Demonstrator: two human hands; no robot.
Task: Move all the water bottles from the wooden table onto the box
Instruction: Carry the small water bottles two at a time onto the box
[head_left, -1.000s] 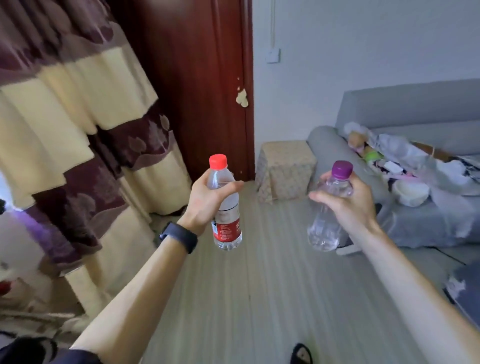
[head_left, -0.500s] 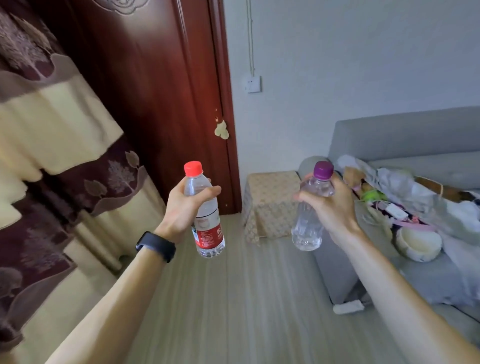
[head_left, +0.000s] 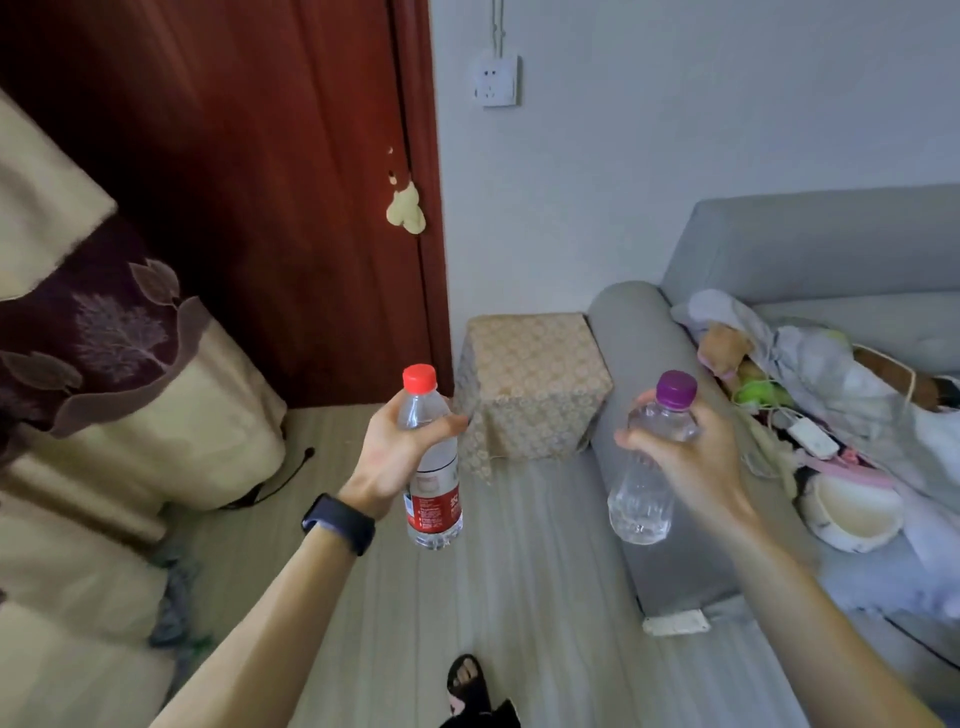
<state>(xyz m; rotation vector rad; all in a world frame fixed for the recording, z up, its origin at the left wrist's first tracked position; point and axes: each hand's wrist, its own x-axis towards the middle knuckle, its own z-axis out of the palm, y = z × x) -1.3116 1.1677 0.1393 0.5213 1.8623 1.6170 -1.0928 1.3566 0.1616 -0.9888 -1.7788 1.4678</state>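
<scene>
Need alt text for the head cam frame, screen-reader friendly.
A person carries two water bottles above the floor: the left hand grips a red-capped bottle, the right hand a purple-capped bottle. Ahead, a cloth-covered box stands between a dark red door and a grey sofa.

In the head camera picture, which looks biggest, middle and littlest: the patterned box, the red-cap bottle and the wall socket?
1. patterned box
2. red-cap bottle, held close to the camera by the left hand, so it may look bigger than it is
3. wall socket, far away on the wall
</scene>
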